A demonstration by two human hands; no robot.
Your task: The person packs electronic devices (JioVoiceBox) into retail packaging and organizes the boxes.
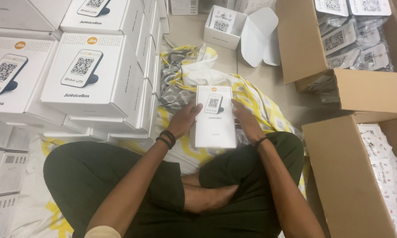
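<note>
I sit cross-legged on a yellow and white patterned cloth (256, 103). Both hands hold a flat white box (215, 125) upright in front of my knees; its face shows a small picture of a device. My left hand (184, 119) grips its left edge, with dark bands on that wrist. My right hand (247, 121) grips the right edge, a thin dark band at the wrist.
Stacks of closed white boxes (90, 75) stand at the left. An open white box (227, 26) with its flap up lies ahead. At the right are a cardboard carton (344, 90) of bagged devices and a second carton (339, 176) of small white packets.
</note>
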